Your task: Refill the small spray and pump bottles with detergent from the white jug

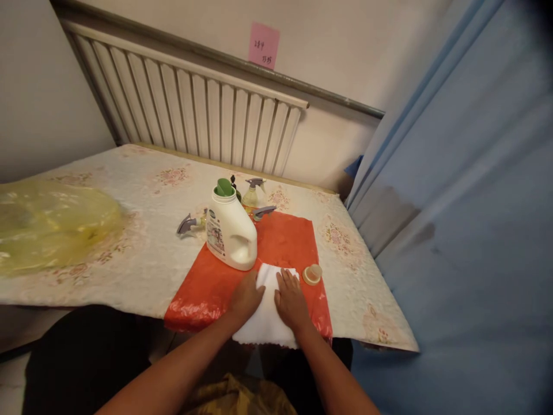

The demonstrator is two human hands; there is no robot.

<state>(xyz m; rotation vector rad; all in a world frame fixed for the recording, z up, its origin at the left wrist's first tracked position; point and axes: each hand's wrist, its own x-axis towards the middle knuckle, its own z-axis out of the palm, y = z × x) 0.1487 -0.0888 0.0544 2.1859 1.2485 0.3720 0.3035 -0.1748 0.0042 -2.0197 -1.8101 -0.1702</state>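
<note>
Behind the flower-patterned desk (147,202) is a radiator (191,109). On a red sheet (287,236), a white cloth (268,323) lies beside a white jug (231,233); the right grip (292,301) rests flat on the cloth, fingers outstretched, while the left grip (247,296) curls at its left edge, whether pinching I cannot tell.

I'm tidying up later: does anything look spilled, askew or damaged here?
The blue curtain has dark patches, perhaps stains, odd against its plain cloth. The white jug stands uncapped, and a grey spray head left of it lies tilted rather than upright. No spill shows around the white cloth.
</note>
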